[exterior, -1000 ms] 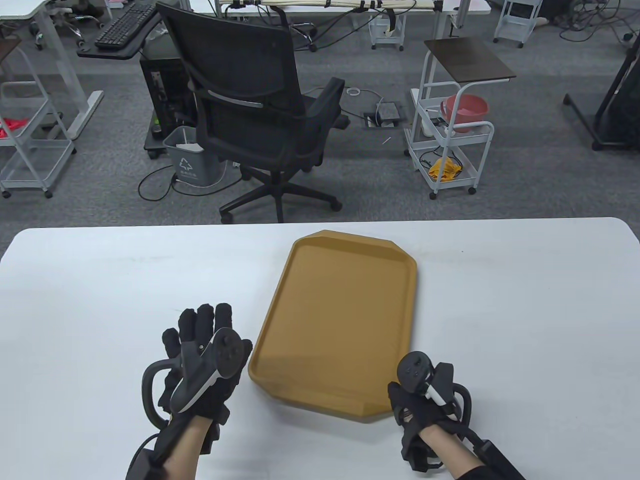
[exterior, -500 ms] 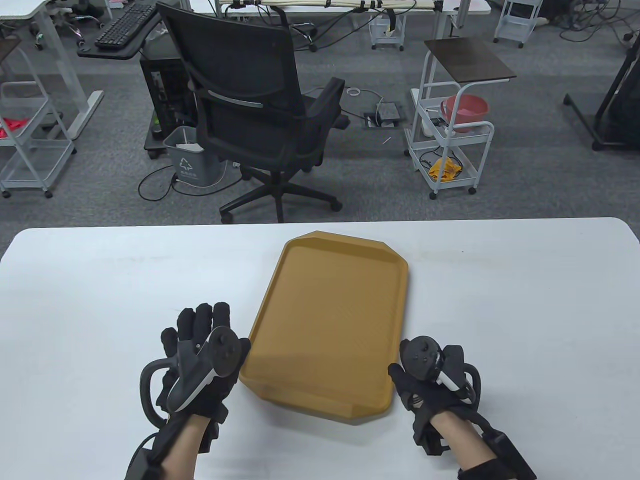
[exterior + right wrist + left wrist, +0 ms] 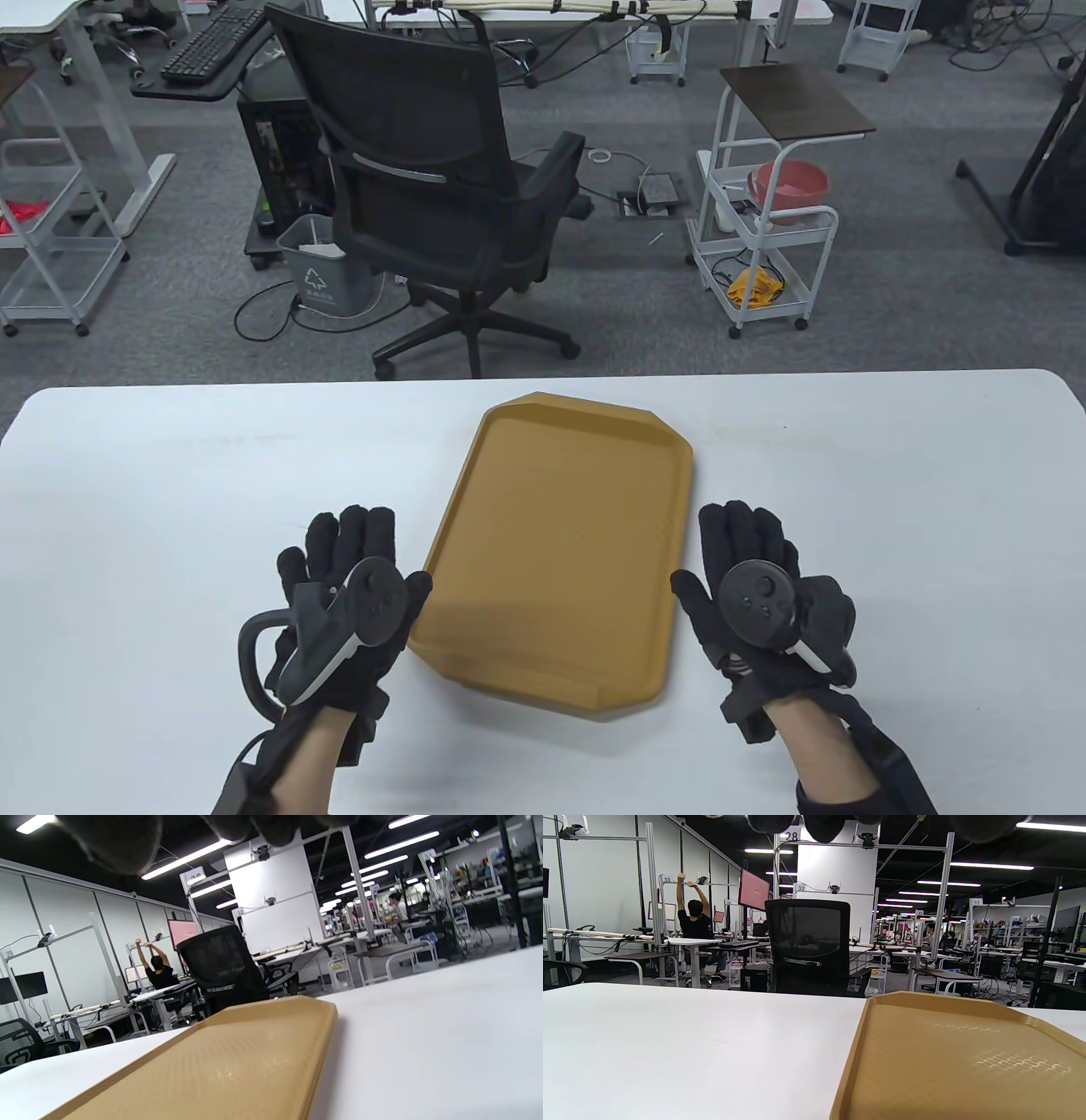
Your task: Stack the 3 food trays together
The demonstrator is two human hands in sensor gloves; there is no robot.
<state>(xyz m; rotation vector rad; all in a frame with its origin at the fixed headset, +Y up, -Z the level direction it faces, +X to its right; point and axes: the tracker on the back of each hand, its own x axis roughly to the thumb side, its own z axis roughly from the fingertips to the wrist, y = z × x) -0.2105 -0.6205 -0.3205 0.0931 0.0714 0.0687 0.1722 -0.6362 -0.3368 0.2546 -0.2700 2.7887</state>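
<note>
A tan food tray (image 3: 564,552) lies on the white table (image 3: 170,475), slightly turned; I cannot tell whether other trays sit under it. It also shows in the left wrist view (image 3: 958,1060) and the right wrist view (image 3: 220,1069). My left hand (image 3: 356,552) lies open and flat on the table just left of the tray's near left corner. My right hand (image 3: 747,552) lies open and flat on the table just right of the tray's near right corner. Neither hand holds anything.
A black office chair (image 3: 441,170) stands beyond the table's far edge. A white cart (image 3: 764,229) with a red bowl and a grey bin (image 3: 318,276) stand on the floor. The table's far edge runs just behind the tray.
The tray slid slightly left. My right hand let go of the tray's near right corner, moved right and forward, and opened flat on the table. My left hand hardly moved.
</note>
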